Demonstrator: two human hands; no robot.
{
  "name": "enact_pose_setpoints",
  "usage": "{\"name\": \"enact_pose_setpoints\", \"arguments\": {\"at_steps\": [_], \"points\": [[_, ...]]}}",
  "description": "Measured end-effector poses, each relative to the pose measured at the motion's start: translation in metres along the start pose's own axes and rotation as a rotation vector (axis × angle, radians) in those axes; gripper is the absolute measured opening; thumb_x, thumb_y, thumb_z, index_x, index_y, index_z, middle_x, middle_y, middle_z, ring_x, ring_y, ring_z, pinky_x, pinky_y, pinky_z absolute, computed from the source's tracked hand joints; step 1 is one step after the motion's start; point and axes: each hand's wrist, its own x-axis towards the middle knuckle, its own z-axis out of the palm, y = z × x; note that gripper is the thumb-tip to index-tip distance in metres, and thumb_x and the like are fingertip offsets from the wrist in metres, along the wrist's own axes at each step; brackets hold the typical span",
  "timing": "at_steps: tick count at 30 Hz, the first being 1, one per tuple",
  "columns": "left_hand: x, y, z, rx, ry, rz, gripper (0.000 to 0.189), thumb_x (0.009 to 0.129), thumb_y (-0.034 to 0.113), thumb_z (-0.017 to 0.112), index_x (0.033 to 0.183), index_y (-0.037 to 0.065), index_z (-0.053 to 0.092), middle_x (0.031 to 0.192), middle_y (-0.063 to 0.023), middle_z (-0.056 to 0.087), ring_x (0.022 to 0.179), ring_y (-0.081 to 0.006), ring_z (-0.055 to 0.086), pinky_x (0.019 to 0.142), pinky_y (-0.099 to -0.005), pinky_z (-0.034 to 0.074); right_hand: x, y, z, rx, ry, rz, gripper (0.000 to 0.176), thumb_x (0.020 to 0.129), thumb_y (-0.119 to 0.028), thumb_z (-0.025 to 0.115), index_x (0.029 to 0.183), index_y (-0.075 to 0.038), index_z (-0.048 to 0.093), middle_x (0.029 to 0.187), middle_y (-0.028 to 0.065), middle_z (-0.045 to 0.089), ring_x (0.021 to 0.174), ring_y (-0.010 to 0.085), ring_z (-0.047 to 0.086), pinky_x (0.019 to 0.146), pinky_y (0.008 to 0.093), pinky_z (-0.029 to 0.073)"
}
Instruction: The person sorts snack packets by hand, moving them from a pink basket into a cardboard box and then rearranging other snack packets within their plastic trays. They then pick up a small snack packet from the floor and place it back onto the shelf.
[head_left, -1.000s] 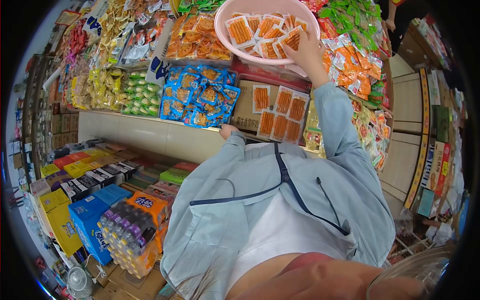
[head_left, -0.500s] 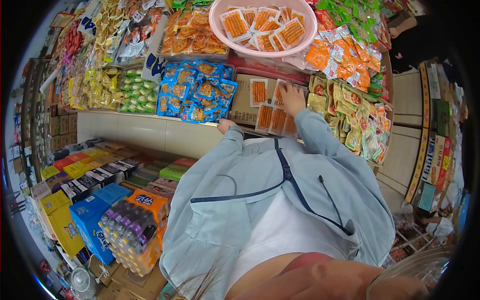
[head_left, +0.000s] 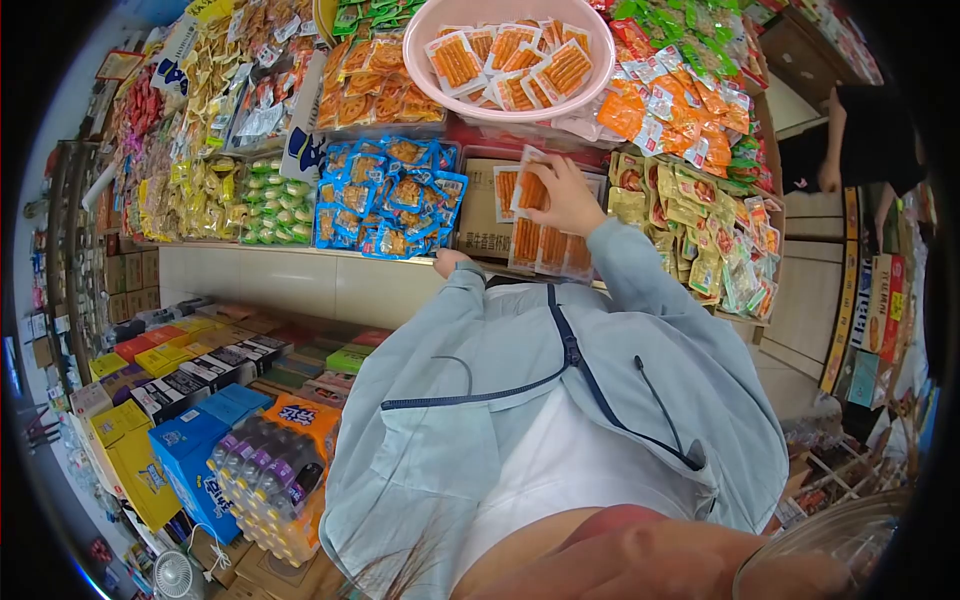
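My right hand [head_left: 568,195] is closed on a clear packet of orange-brown snack sticks [head_left: 530,188], tilted up off the cardboard box. More such packets [head_left: 548,248] lie flat below that hand, and another [head_left: 505,190] lies just left of the held one. My left hand [head_left: 452,262] sits curled at the display's front edge, just below the blue snack packets [head_left: 392,200]. Its fingers are mostly hidden, so what they grip, if anything, does not show. Beyond my right hand, a pink basin [head_left: 412,62] holds several packets of the same sticks.
Gold packets [head_left: 665,215] are heaped to the right, orange ones [head_left: 650,110] behind them. Green-and-white packets [head_left: 275,205] fill a bin on the left. Bottled drinks in wrap [head_left: 265,470] and boxes [head_left: 185,440] stand at lower left. A person in black [head_left: 880,140] stands at right.
My right hand has moved slightly left and tipped a stick packet up from the box. My left hand stays at the front edge. The person at right has come further into view.
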Motion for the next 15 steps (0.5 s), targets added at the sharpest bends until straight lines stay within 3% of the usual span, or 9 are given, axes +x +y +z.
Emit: {"name": "enact_pose_setpoints", "arguments": {"at_steps": [1, 3, 6, 8, 11, 14, 15], "points": [[-0.002, 0.001, -0.001, 0.054, -0.002, 0.026, 0.045, 0.088, 0.024, 0.040, 0.093, -0.016, 0.060, 0.107, -0.0373, 0.058, 0.098, -0.0487, 0.057, 0.086, -0.0494, 0.045, 0.008, -0.012, -0.017, 0.142, 0.074, -0.119, 0.066, 0.063, -0.029, 0.080, 0.121, -0.012, 0.052, 0.123, 0.0156, 0.048, 0.116, 0.0352, 0.045, 0.097, 0.0482, 0.037], [-0.007, 0.008, -0.005, 0.160, -0.002, 0.079, 0.044, 0.088, 0.023, 0.041, 0.092, -0.016, 0.061, 0.105, -0.0373, 0.059, 0.097, -0.0493, 0.057, 0.085, -0.0500, 0.045, 0.028, -0.032, -0.052, 0.123, 0.309, -0.206, 0.065, 0.064, -0.025, 0.079, 0.121, -0.010, 0.051, 0.121, 0.0158, 0.048, 0.116, 0.0352, 0.044, 0.098, 0.0468, 0.037], [-0.014, 0.018, -0.006, -0.079, 0.042, -0.069, 0.044, 0.087, 0.023, 0.041, 0.093, -0.016, 0.061, 0.103, -0.0373, 0.060, 0.096, -0.0494, 0.058, 0.086, -0.0495, 0.045, 0.072, -0.005, -0.069, 0.054, 0.749, -0.236, 0.069, 0.064, -0.024, 0.079, 0.122, -0.006, 0.047, 0.121, 0.0166, 0.048, 0.116, 0.0346, 0.046, 0.098, 0.0443, 0.038], [-0.012, 0.014, -0.003, -0.115, 0.060, -0.093, 0.045, 0.086, 0.023, 0.041, 0.093, -0.017, 0.060, 0.101, -0.0377, 0.060, 0.095, -0.0494, 0.058, 0.086, -0.0490, 0.045, 0.108, 0.030, -0.080, -0.075, 0.785, -0.097, 0.070, 0.066, -0.031, 0.078, 0.125, -0.008, 0.047, 0.123, 0.0159, 0.048, 0.115, 0.0345, 0.047, 0.099, 0.0511, 0.035], [0.017, -0.015, 0.014, -0.149, 0.066, -0.105, 0.046, 0.086, 0.023, 0.041, 0.094, -0.018, 0.060, 0.100, -0.0383, 0.060, 0.094, -0.0491, 0.058, 0.086, -0.0482, 0.045, 0.123, 0.045, -0.083, -0.427, 0.357, 0.356, 0.067, 0.071, -0.037, 0.075, 0.125, -0.009, 0.047, 0.125, 0.0147, 0.048, 0.116, 0.0348, 0.048, 0.096, 0.0563, 0.033], [-0.003, 0.008, 0.000, -0.172, 0.039, -0.092, 0.047, 0.086, 0.023, 0.041, 0.095, -0.019, 0.059, 0.099, -0.0384, 0.060, 0.094, -0.0490, 0.058, 0.086, -0.0476, 0.045, 0.119, 0.047, -0.080, -0.469, 0.265, 0.388, 0.065, 0.075, -0.041, 0.072, 0.126, -0.010, 0.047, 0.127, 0.0131, 0.048, 0.119, 0.0337, 0.046, 0.095, 0.0567, 0.032], [-0.015, 0.017, -0.006, -0.179, 0.027, -0.088, 0.047, 0.086, 0.023, 0.041, 0.095, -0.019, 0.059, 0.098, -0.0384, 0.060, 0.093, -0.0490, 0.058, 0.085, -0.0474, 0.045, 0.118, 0.046, -0.078, -0.495, 0.415, 0.300, 0.060, 0.076, -0.039, 0.070, 0.123, -0.010, 0.049, 0.124, 0.0129, 0.049, 0.117, 0.0330, 0.047, 0.094, 0.0543, 0.033]]}}
